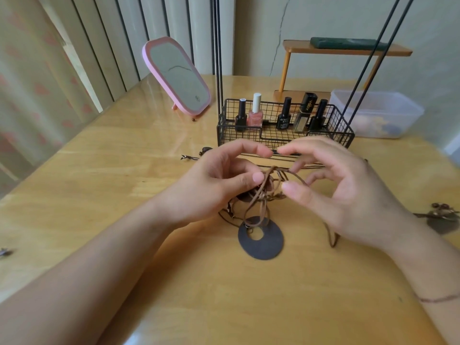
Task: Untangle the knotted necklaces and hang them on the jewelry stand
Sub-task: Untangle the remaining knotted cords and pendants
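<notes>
A tangle of brown cord necklaces [270,189] lies on the wooden table [124,170], lifted partly between my hands. A dark oval pendant with a hole [263,241] hangs from it and rests flat on the table. My left hand [219,180] pinches the cords at the knot with thumb and fingers. My right hand [331,185] holds a cord loop between thumb and curled fingers. The black wire jewelry stand [283,135] rises just behind my hands, its thin rods running up out of view.
Several nail polish bottles [255,113] stand in the stand's basket. A pink mirror [176,75] leans at the back left. A clear plastic box [378,113] and a small wooden shelf [346,49] sit behind. Another beaded necklace [440,217] lies at the right edge.
</notes>
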Demonstrator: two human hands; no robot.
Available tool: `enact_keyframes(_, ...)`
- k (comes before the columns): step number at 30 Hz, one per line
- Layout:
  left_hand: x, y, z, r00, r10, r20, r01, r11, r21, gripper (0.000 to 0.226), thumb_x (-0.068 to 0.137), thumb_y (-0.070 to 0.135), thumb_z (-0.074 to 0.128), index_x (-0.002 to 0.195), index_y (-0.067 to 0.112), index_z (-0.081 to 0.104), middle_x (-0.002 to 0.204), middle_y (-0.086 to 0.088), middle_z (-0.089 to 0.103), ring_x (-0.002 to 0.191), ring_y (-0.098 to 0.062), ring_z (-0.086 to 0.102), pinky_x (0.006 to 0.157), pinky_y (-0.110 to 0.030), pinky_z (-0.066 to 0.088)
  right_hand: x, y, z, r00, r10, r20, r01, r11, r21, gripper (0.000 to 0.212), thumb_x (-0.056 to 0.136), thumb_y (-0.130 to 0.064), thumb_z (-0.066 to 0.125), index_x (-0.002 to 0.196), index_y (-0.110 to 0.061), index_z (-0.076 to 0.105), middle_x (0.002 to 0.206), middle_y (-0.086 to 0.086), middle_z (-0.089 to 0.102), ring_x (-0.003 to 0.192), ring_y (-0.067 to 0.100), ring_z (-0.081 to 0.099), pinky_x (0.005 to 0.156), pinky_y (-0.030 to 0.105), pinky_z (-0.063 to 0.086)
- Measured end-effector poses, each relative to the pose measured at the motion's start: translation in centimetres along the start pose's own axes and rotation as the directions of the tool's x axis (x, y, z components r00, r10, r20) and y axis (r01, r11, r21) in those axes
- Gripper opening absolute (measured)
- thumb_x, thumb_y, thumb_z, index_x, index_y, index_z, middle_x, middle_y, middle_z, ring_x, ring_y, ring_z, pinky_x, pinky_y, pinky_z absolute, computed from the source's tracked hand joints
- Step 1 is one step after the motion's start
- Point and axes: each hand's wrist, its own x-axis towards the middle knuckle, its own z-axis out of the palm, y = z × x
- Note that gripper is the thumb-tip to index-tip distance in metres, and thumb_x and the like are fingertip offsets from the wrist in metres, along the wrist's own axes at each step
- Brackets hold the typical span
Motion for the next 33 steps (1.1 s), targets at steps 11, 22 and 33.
enact_keyframes(11, -0.1, -0.3, -1.2, 0.996, -0.021, 0.091, 0.010, 0.993, 0.117, 0.048, 0.075, -0.002, 0.074, 0.119, 0.009, 0.059, 0.103, -0.006, 0.065, 0.091, -0.017, 0.065, 0.080, -0.025, 0.054, 0.3, 0.3, -0.2, 1.000, -0.011, -0.008, 0.011, 0.998, 0.061, 0.036, 0.082, 0.016, 0.066, 0.082, -0.019, 0.068, 0.076, 0.001, 0.069, 0.064, 0.017, 0.067, 0.063, 0.027, 0.056)
enact_keyframes(22, -0.4, -0.2, -1.6, 0.995, 0.098, -0.023, -0.073, 0.856, 0.512, 0.006, 0.088, 0.016, 0.071, 0.093, 0.019, 0.068, 0.082, 0.015, 0.066, 0.071, -0.004, 0.061, 0.067, -0.019, 0.049, 0.4, 0.4, -2.0, 0.958, -0.273, -0.084, 0.251, 0.946, -0.206, 0.030, 0.073, 0.017, 0.075, 0.077, -0.012, 0.077, 0.089, -0.005, 0.073, 0.087, 0.004, 0.070, 0.082, 0.019, 0.055)
enact_keyframes(33, -0.4, -0.1, -0.7, 0.938, 0.345, -0.023, -0.238, 0.693, 0.680, 0.003, 0.089, 0.013, 0.068, 0.089, 0.014, 0.070, 0.085, 0.007, 0.067, 0.080, -0.013, 0.064, 0.067, -0.029, 0.054, 0.1, -0.6, -0.5, 0.978, -0.205, -0.038, 0.200, 0.974, -0.107, 0.014, 0.082, -0.026, 0.064, 0.081, -0.015, 0.073, 0.084, -0.009, 0.069, 0.084, 0.017, 0.063, 0.068, 0.039, 0.049)
